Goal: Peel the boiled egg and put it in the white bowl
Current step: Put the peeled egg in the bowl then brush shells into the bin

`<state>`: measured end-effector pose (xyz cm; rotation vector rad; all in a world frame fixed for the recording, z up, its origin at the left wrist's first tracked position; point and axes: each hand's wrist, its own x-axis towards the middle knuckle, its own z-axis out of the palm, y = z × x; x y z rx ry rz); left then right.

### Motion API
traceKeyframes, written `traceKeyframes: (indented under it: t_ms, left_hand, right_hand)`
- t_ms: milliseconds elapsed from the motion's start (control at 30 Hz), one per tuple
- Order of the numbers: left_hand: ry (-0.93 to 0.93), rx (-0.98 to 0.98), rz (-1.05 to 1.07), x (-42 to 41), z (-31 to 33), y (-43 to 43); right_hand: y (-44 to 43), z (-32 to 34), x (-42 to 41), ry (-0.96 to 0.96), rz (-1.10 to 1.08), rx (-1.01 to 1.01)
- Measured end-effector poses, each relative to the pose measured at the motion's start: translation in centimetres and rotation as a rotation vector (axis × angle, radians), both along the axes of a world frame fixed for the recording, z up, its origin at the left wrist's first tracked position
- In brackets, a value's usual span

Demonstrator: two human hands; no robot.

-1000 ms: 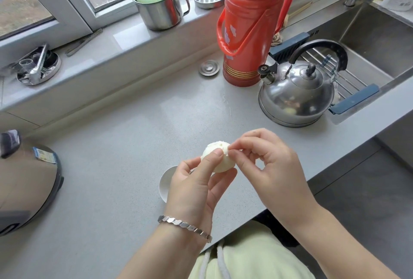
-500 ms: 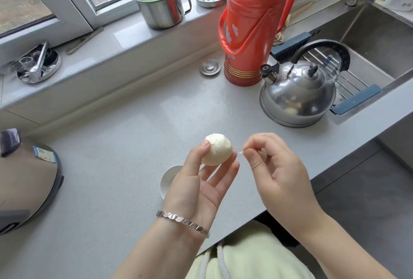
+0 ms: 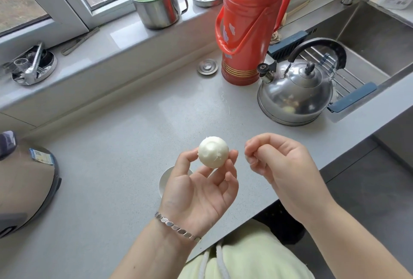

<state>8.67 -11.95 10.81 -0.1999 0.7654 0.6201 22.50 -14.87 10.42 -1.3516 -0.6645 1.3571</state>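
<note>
Left hand (image 3: pixel 201 191), palm up, cradles the egg (image 3: pixel 213 152) between thumb and fingertips, apparently raised so its bare white surface can be checked. Right hand (image 3: pixel 281 167) hovers beside it, fingertips curled together on what looks like a sliver of shell (image 3: pixel 246 158). Directly below, half hidden, the white bowl (image 3: pixel 165 181) sits on the counter (image 3: pixel 111 144), placed for a short drop.

Grey counter (image 3: pixel 134 144), red thermos (image 3: pixel 245 32), kettle (image 3: pixel 295 95), white bowl (image 3: pixel 165 181)

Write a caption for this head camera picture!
Left hand holds the nearly peeled egg; right hand pinches a shell bit; white bowl waits below.
</note>
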Motion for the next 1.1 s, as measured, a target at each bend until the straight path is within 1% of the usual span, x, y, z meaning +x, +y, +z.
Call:
traceKeyframes:
  t_ms: [133,267,500,567,733,800,833,900,967,1033,1100]
  left_hand:
    - [-0.016,0.008,0.021,0.1,-0.2,0.1]
    - [0.016,0.018,0.052,0.2,-0.3,0.1]
    - [0.060,0.062,0.091,0.2,-0.2,-0.1]
    - [0.071,0.081,0.097,0.1,-0.3,-0.1]
    - [0.110,0.096,0.105,0.2,-0.3,-0.1]
    - [0.110,0.096,0.119,0.4,-0.3,-0.1]
    - [0.103,0.098,0.124,0.4,-0.3,-0.1]
    - [0.076,0.096,0.118,0.3,-0.2,0.0]
    - [0.041,0.092,0.097,0.1,0.0,0.1]
    - [0.019,0.085,0.077,-0.1,-0.1,0.2]
    - [0.015,0.092,0.076,-0.3,-0.3,0.2]
  right_hand:
    - [-0.2,0.8,-0.9,-0.063,0.028,0.040]
    - [-0.3,1.1,-1.3,-0.041,0.038,0.086]
    - [-0.2,0.1,-1.6,-0.162,-0.013,0.167]
    - [-0.2,0.0,-1.6,-0.213,0.001,0.190]
    - [-0.3,-0.2,-1.7,-0.428,0.057,0.195]
    - [-0.4,0.0,-1.7,-0.451,0.070,0.183]
    - [-0.4,0.0,-1.7,-0.429,0.068,0.166]
    - [-0.4,-0.1,-1.4,-0.271,0.058,0.101]
    - [-0.3,0.1,-0.9,0.008,0.053,0.025]
    - [-0.2,0.1,-0.3,0.309,0.001,-0.039]
    - [-0.2,0.3,0.3,0.488,-0.054,-0.089]
